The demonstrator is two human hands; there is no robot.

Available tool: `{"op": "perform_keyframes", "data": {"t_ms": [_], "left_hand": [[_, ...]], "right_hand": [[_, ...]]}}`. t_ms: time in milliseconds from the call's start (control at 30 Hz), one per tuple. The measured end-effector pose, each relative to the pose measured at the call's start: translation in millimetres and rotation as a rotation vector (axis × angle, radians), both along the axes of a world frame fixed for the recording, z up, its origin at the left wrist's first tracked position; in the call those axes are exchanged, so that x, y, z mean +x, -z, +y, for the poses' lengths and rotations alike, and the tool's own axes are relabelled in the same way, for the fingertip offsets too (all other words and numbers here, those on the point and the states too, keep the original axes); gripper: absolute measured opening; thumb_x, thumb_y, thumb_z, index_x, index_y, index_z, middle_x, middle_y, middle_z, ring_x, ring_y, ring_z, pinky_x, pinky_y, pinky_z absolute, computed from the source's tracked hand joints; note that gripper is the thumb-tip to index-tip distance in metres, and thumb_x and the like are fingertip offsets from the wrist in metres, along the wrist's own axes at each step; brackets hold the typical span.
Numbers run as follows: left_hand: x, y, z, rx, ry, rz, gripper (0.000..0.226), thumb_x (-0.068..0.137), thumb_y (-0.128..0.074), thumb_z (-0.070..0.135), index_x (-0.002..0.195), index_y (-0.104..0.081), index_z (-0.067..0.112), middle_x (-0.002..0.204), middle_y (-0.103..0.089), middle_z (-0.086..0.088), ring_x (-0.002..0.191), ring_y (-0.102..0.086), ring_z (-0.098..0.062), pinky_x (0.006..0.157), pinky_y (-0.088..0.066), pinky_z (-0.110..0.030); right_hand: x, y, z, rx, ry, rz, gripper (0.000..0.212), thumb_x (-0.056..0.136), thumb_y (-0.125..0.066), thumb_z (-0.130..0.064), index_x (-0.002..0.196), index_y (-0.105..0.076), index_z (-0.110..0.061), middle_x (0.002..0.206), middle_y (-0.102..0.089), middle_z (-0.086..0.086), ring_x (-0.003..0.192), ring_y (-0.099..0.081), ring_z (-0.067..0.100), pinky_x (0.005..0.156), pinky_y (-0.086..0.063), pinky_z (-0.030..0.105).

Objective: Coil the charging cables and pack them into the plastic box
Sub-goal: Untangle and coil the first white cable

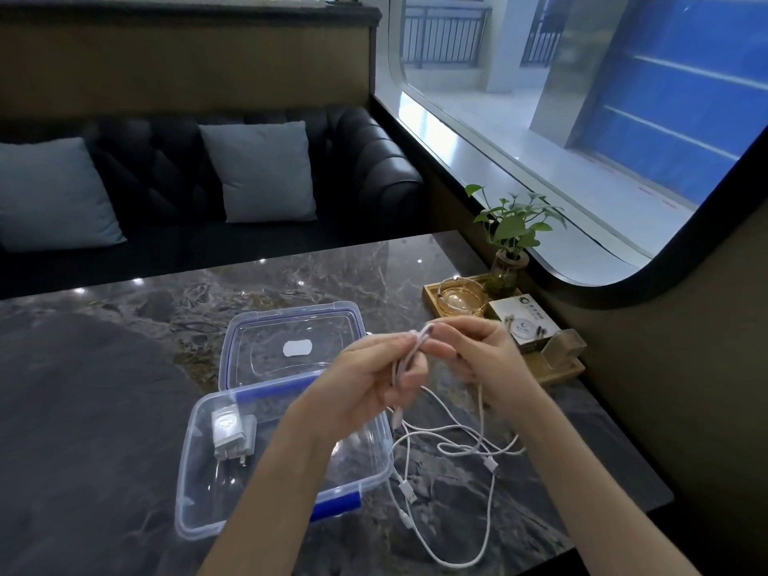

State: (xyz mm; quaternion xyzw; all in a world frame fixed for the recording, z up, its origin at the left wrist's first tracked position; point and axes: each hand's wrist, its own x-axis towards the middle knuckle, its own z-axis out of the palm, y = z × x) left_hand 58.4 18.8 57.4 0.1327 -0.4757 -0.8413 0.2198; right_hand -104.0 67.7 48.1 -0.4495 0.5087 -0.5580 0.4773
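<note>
Worktop (124, 367): dark grey marble with pale veins, glossy, spotted with light reflections.
Plastic box (199, 484): clear, blue clips, near centre-left, resting directly on the worktop.
Lid (291, 326): clear, blue-edged, lying flat just beyond the box, touching its far side.
Charging cables (478, 451): white, loose and tangled, right of the box; lower loops lying on the stone, connectors visible near the box corner.
Wooden tray (561, 374): far right edge, by the wall.
Far side: bare stone up to the edge.
</note>
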Motion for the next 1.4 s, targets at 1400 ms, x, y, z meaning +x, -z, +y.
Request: {"op": "perform_keyframes", "data": {"t_ms": [1400], "left_hand": [[3, 3, -16, 0.473, -0.35, 0.13, 0.044, 0.095, -0.024, 0.021, 0.08, -0.057, -0.004, 0.04, -0.042, 0.003, 0.03, -0.033, -0.004, 0.031, -0.028, -0.014]], "right_hand": [[9, 27, -10, 0.255, -0.141, -0.036, 0.022, 0.09, -0.053, -0.018, 0.108, -0.066, -0.015, 0.055, -0.044, -0.002, 0.036, -0.032, 0.006, 0.031, -0.025, 0.014]]}}
